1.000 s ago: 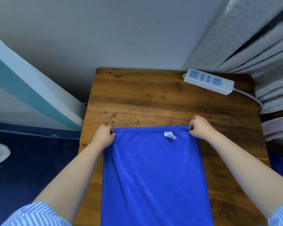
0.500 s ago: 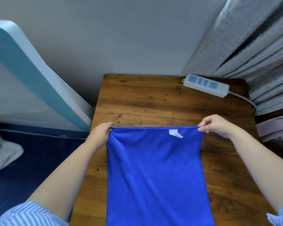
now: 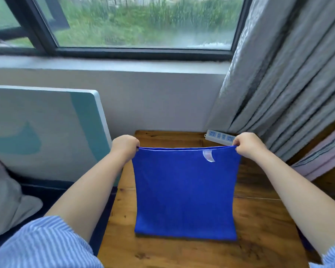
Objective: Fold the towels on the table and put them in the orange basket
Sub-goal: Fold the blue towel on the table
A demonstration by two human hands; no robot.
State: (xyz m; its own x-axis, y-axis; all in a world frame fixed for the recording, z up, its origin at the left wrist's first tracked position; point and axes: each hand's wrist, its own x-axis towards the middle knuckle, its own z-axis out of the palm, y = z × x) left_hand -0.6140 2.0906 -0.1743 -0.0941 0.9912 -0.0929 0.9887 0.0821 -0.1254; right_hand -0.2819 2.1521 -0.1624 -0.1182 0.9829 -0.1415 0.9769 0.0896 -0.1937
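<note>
On the far left a big white and teal board (image 3: 45,132) leans on the wall, and a grey cloth (image 3: 6,200) lies low beside it. Next comes the left hand (image 3: 125,147). Its fingers are curled tight and pinch the top left corner of the blue towel (image 3: 184,194). The towel hangs down like a flat sheet over the wooden table (image 3: 259,229). Its bottom edge seems to sit on the wood. The top edge shows two layers, so it looks folded in half already. A small white tag (image 3: 208,156) sits near the top right. The right hand (image 3: 247,145) pinches the other top corner the same way, fingers curled. Behind it lies a white power strip (image 3: 219,137), and grey curtains (image 3: 288,84) hang on the right. The orange basket is not in the picture.

What could go wrong? If one hand lets a layer slip, the edges may not line up and the fold could come out crooked. If the towel drops too fast, it may bunch up or slide off the table edge.
</note>
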